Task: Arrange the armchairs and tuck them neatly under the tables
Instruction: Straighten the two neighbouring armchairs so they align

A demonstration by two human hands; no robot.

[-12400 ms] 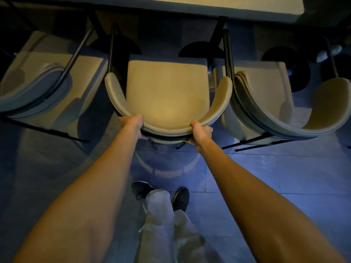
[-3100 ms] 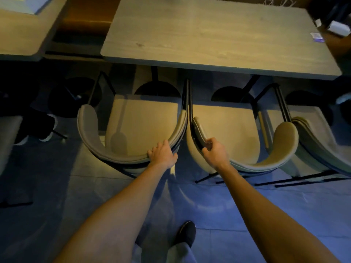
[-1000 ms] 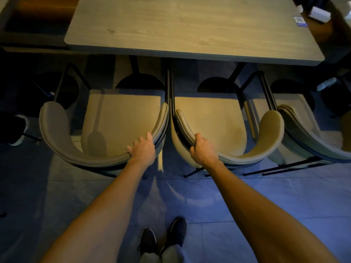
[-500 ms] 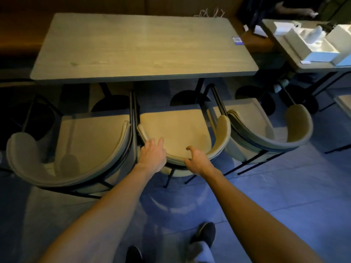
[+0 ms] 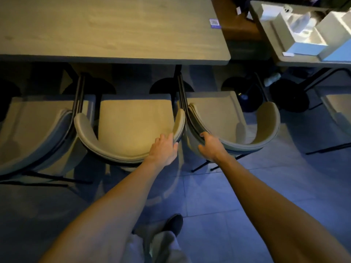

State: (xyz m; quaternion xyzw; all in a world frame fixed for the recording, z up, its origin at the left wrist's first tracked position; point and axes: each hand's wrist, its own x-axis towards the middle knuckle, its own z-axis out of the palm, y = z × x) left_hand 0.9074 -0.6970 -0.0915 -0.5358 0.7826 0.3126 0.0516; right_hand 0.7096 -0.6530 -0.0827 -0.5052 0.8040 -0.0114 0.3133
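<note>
The middle armchair (image 5: 133,128) sits right in front of the left hand (image 5: 163,149), and the front of its seat is close to the near edge of the table (image 5: 114,25). The left hand lies on the right end of this chair's round back. Its fingers are mostly straight and rest on the rim, so it touches the chair and does not grab it. The right armchair (image 5: 218,114) stands just past the right hand (image 5: 210,147), and its side is touching the middle chair. The right hand sits on the left end of that chair's round back. Some of its fingers go over the rim and are hidden, so I cannot tell if it grips or just rests there. The two hands are near each other, one on each chair. Off to the left of the left hand is a third armchair (image 5: 38,120), tight beside the middle one. Far past the right hand is another table (image 5: 284,59) with white boxes (image 5: 296,31) on it. Below the arms, on the tiled floor (image 5: 247,186), are a dark shoe (image 5: 173,223) and light trousers (image 5: 165,247).
</note>
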